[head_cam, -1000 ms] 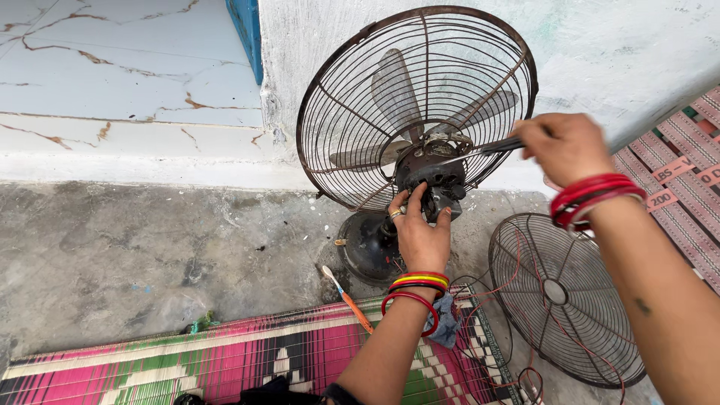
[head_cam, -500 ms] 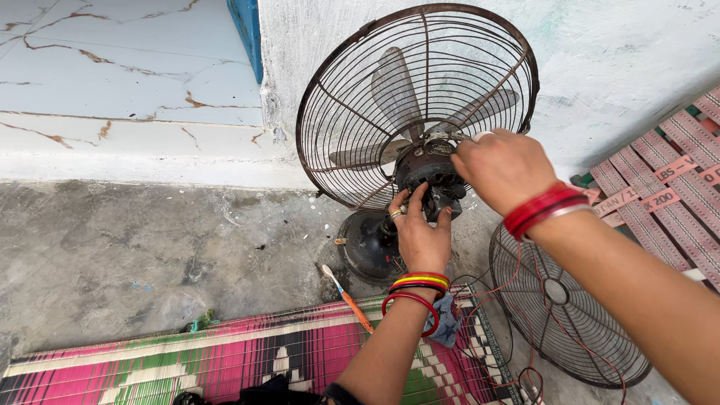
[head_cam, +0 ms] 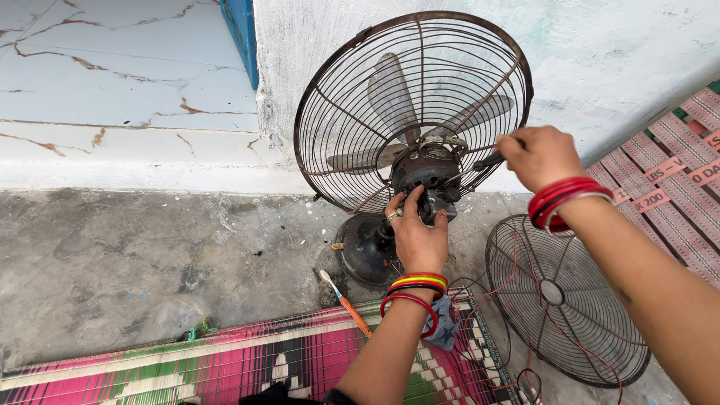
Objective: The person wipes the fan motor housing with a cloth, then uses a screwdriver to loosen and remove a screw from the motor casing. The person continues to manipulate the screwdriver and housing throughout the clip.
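A rusty table fan (head_cam: 412,112) stands upright on a round dark base (head_cam: 364,251), its back toward me, blades showing through the wire guard. My left hand (head_cam: 416,232) grips the dark motor housing (head_cam: 427,169) from below. My right hand (head_cam: 538,156) is closed around the black handle of a screwdriver (head_cam: 486,160), whose tip points left at the motor housing. Red, yellow and orange bangles sit on both wrists.
A detached wire fan guard (head_cam: 566,300) lies on the concrete at the right, with red wires trailing across it. An orange-handled tool (head_cam: 346,304) lies by the fan base. A pink and green woven mat (head_cam: 247,360) covers the near floor. A white wall stands behind the fan.
My right hand swung in to the motor housing half a second ago, then drew back to the right with the screwdriver. The left hand stayed on the motor.
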